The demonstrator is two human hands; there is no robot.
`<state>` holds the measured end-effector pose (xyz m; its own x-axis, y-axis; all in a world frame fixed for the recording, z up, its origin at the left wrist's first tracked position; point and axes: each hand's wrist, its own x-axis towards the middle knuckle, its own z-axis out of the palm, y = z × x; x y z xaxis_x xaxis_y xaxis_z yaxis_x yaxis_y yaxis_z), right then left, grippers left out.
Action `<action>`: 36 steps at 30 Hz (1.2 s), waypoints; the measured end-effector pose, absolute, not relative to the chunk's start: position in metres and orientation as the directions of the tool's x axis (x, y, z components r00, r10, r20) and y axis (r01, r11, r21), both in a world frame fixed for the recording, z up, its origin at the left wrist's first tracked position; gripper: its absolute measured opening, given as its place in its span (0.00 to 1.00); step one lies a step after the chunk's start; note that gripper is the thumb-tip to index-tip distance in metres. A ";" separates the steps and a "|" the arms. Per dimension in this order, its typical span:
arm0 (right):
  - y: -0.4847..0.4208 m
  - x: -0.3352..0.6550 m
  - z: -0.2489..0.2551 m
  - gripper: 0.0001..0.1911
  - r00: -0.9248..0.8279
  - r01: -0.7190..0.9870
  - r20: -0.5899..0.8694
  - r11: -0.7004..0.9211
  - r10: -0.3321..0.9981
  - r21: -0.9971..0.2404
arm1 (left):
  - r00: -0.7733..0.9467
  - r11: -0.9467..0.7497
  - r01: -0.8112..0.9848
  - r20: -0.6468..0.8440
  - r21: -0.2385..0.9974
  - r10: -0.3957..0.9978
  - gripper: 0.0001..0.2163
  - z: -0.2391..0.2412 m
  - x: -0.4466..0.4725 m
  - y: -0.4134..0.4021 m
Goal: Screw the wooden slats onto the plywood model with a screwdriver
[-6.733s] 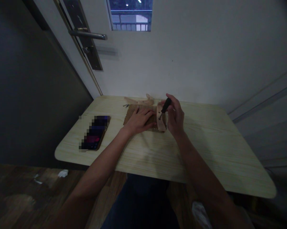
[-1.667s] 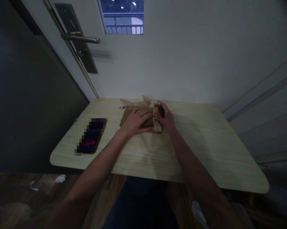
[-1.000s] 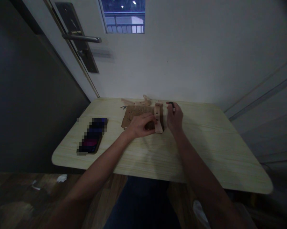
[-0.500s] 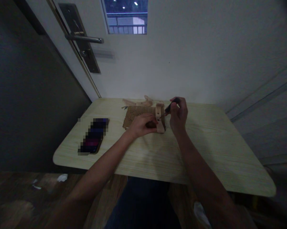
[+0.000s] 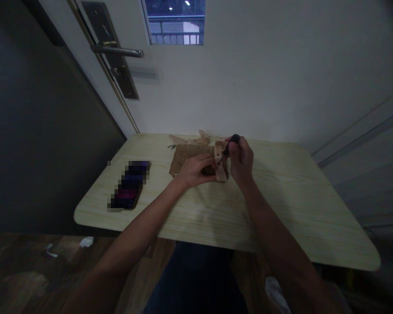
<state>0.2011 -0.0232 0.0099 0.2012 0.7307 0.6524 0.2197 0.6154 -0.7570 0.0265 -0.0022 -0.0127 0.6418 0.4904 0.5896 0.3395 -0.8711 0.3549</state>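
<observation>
A brown board with rows of small holes lies on the table. Upright at its right end is a pale, wood-coloured piece with round holes; its exact kind is unclear. My left hand rests over the board, thumb and fingers closed on the near part of that pale piece. In my right hand is a screwdriver with a black handle, gripped at a tilt. Its shaft points down and left, the tip at a hole in the pale piece. The fingers partly hide where the tip meets it.
Behind the board lie more pale pieces and a few small dark bits, perhaps screws. A phone, partly pixelated, lies on the left of the wooden table. A white door with a lever handle stands behind.
My right hand and the screwdriver have moved slightly left and the handle has become steeper, with the tip now at the pale piece. The left hand stays in place.
</observation>
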 end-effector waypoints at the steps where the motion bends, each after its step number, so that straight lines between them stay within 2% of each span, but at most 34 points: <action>1: -0.023 0.201 0.010 0.20 0.199 0.229 0.658 0.619 0.726 -0.751 | 0.643 -0.869 0.343 0.585 0.356 0.494 0.13 -0.013 0.027 -0.002; 20: -0.023 0.205 0.007 0.18 0.065 0.313 0.776 0.725 0.628 -0.613 | 0.650 -0.851 0.369 0.550 0.374 0.524 0.15 -0.016 0.027 0.001; 28: -0.021 0.203 0.007 0.19 0.040 0.280 0.772 0.734 0.635 -0.618 | 0.646 -0.855 0.386 0.561 0.346 0.518 0.14 -0.015 0.026 -0.001; 36: -0.020 0.204 0.003 0.21 0.027 0.247 0.718 0.692 0.695 -0.679 | 0.653 -0.851 0.389 0.546 0.354 0.525 0.14 -0.014 0.027 0.000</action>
<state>0.2039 -0.0202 0.0026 0.0272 0.6952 0.7183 0.2473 0.6916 -0.6787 0.0266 -0.0002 -0.0140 0.6526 0.5254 0.5459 0.3887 -0.8506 0.3540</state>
